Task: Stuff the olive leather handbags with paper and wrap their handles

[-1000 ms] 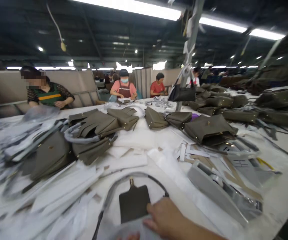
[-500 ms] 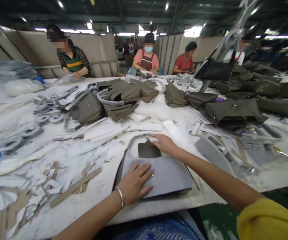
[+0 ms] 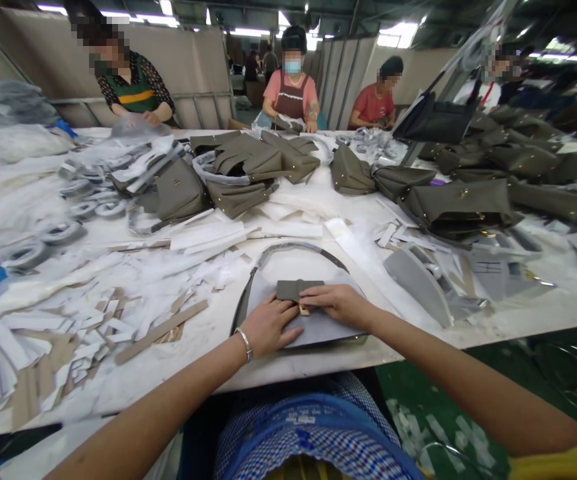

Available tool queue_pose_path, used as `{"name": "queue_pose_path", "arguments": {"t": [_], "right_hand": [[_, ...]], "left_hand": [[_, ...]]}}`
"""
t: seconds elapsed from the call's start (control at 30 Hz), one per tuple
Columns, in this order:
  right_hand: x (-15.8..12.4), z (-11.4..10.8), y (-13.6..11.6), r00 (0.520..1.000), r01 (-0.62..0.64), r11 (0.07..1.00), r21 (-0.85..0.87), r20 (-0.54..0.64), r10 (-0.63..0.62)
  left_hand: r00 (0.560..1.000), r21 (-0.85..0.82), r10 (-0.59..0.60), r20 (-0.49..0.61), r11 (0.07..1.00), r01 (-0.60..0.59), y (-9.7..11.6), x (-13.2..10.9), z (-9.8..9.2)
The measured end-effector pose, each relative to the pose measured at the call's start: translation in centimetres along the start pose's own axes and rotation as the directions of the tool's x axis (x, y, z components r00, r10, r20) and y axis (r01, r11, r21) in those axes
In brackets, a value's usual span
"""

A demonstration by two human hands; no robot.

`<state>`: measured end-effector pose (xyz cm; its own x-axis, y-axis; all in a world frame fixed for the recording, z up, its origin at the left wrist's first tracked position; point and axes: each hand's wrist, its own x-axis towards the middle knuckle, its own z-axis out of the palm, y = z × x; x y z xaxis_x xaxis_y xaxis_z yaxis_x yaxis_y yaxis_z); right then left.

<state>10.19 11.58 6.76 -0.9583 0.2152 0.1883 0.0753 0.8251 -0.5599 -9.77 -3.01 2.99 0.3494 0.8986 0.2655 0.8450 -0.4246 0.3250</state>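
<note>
A dark olive handbag lies on the table in front of me, its front covered by a pale grey sheet (image 3: 311,330). Its strap, partly wrapped in grey film, arches behind it. The short olive flap (image 3: 288,289) is folded forward over the sheet, with a gold-coloured clasp at its end. My left hand (image 3: 268,325) lies on the sheet with fingers outstretched, their tips beside the clasp. My right hand (image 3: 341,305) has its fingers closed around the flap's clasp end, partly hiding it.
White and brown strips (image 3: 33,353) litter the table's left side. Behind the bag stand several olive bags (image 3: 183,190), with more bags (image 3: 461,203) at the right. A curved grey panel (image 3: 418,283) lies right of my bag. Several co-workers (image 3: 293,93) work across the table.
My right hand has brought the flap forward and down from behind the bag onto the sheet. My left hand stays on the bag, now close to the clasp. The view has tilted down.
</note>
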Motion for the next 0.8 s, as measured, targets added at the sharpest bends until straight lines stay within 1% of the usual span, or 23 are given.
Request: {"name": "queue_pose_path", "arguments": {"t": [0.07, 0.13, 0.2, 0.27, 0.33, 0.4, 0.47, 0.53, 0.63, 0.73, 0.8], "right_hand": [[-0.9, 0.6, 0.1, 0.998, 0.039, 0.995, -0.088, 0.056, -0.034], [-1.3, 1.1, 0.5, 0.995, 0.081, 0.988, -0.133, 0.074, -0.072], [-1.4, 1.6, 1.0, 0.991, 0.12, 0.981, -0.153, 0.073, -0.109], [-1.5, 2.2, 1.5, 0.99, 0.141, 0.977, -0.163, 0.056, -0.133], [-1.7, 2.7, 1.9, 0.989, 0.151, 0.974, -0.171, 0.027, -0.148], [-1.9, 3.3, 2.1, 0.987, 0.158, 0.972, -0.174, 0.007, -0.159], [-2.0, 3.6, 2.2, 0.987, 0.162, 0.969, -0.184, 0.009, -0.163], [-2.0, 3.8, 2.1, 0.987, 0.16, 0.964, -0.21, 0.024, -0.159], [-1.9, 3.8, 1.8, 0.987, 0.163, 0.948, -0.274, 0.044, -0.157], [-1.5, 3.4, 1.2, 0.982, 0.189, 0.924, -0.331, 0.039, -0.186], [-1.1, 2.9, 0.8, 0.976, 0.214, 0.915, -0.342, 0.046, -0.211]], "left_hand": [[1.0, -0.014, 0.0, -0.025, 1.0, -0.001, 0.0, -0.1, 0.0], [0.997, -0.013, 0.008, -0.073, 1.0, -0.009, 0.1, -0.4, 0.2], [0.99, 0.013, 0.027, -0.142, 1.0, -0.026, 0.2, -0.8, 0.4], [0.976, 0.074, 0.05, -0.211, 0.997, -0.035, 0.4, -1.2, 0.6], [0.968, 0.13, 0.098, -0.232, 0.989, -0.069, 0.5, -1.4, 0.7], [0.964, 0.139, 0.192, -0.187, 0.976, -0.167, 0.4, -1.6, 0.7], [0.948, 0.1, 0.29, -0.132, 0.955, -0.278, 0.3, -1.6, 0.8], [0.935, 0.056, 0.341, -0.093, 0.94, -0.337, 0.1, -1.6, 1.0], [0.948, 0.015, 0.311, -0.064, 0.951, -0.31, 0.2, -1.5, 1.0], [0.968, -0.014, 0.251, -0.029, 0.968, -0.251, 0.8, -1.3, 0.7], [0.971, -0.026, 0.24, -0.012, 0.97, -0.24, 1.1, -1.3, 0.4]]}}
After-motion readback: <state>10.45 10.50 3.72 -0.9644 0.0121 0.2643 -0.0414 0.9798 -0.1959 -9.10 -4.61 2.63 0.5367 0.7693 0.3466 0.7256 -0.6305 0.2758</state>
